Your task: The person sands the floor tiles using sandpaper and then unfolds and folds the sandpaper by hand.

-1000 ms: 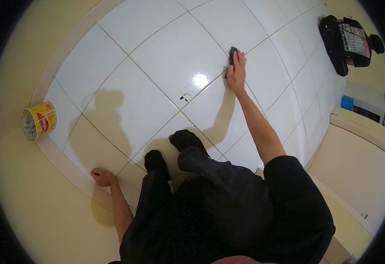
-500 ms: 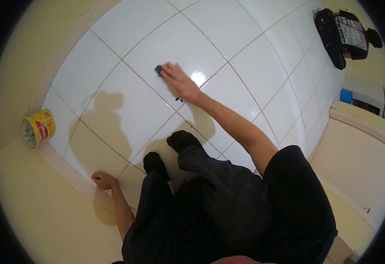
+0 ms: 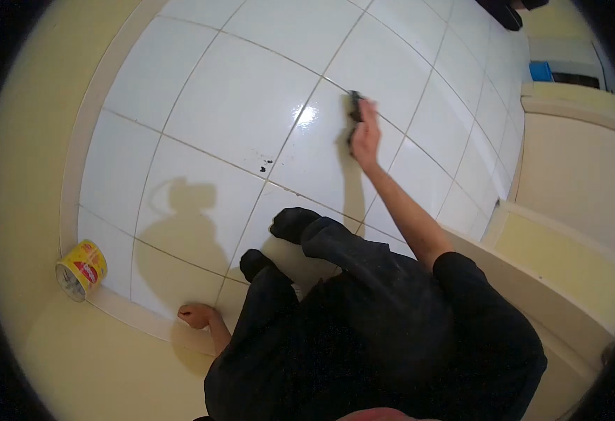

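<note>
My right hand (image 3: 367, 135) is above the white tiles at the end of my outstretched arm, slightly blurred. Its fingers are closed on a dark, blackish object (image 3: 355, 105), whose kind I cannot make out. Part of that object is hidden by the hand. Small black bits (image 3: 263, 167) lie on the tile near my feet. At the lower left, my left hand (image 3: 195, 316) is curled closed by the base of the wall. Whatever it holds, if anything, is hidden.
A yellow tub (image 3: 83, 270) with pale contents stands against the left wall ledge. My socked feet (image 3: 295, 224) rest on the tiled floor (image 3: 251, 84). A black item (image 3: 502, 14) lies at the top right, near a blue container (image 3: 540, 71). A raised cream ledge (image 3: 560, 105) runs along the right.
My right hand has swung to the right with the dark object, away from the tile where it was. The black bits are now uncovered. The whole view has turned slightly; my left hand stays closed.
</note>
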Motion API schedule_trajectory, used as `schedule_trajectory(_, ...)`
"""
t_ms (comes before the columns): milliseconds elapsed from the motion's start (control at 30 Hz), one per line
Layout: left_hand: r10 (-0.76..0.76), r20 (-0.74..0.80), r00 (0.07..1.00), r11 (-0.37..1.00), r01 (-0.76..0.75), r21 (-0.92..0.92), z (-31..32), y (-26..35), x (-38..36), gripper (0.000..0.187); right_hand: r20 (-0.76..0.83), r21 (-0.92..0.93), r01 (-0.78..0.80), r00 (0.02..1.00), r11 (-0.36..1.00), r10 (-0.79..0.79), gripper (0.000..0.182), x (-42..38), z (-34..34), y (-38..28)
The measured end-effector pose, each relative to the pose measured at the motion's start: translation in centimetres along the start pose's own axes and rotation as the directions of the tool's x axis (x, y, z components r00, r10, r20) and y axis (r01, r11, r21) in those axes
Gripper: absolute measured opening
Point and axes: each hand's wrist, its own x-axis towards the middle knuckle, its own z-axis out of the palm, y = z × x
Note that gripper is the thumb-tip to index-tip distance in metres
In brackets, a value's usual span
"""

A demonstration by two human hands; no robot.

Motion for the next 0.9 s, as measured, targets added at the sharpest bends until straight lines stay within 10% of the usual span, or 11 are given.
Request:
schedule_trajectory(167,-0.042,0.025,0.999,0.999,0.042,-0.01,-0.3,0.5,0.1,0.04,-0.441,-0.506,-0.342,0.892,0.792,0.104,0.05,-6.0,-11.5,12.9)
schedule_trajectory(300,-0.049,0.034,0.998,0.999,0.049,-0.01,0.0,0.9,0.5,0.04,-0.458,-0.62,-0.613,0.79,0.49,0.408,0.058,-9.3,-16.7,13.9)
schedule_trajectory(600,-0.074,0.049,0.996,0.997,0.075,-0.015,0.1,0.9,1.0,0.04,-0.551,-0.599,-0.643,0.764,0.478,0.337,0.059,-1.9,-13.8,15.2)
schedule_trajectory(900,-0.093,0.074,0.993,0.994,0.088,0.063,-1.6,4.0,-1.3,0.041,-0.268,-0.627,-0.239,0.96,0.741,0.082,0.057,16.3,-11.2,24.3)
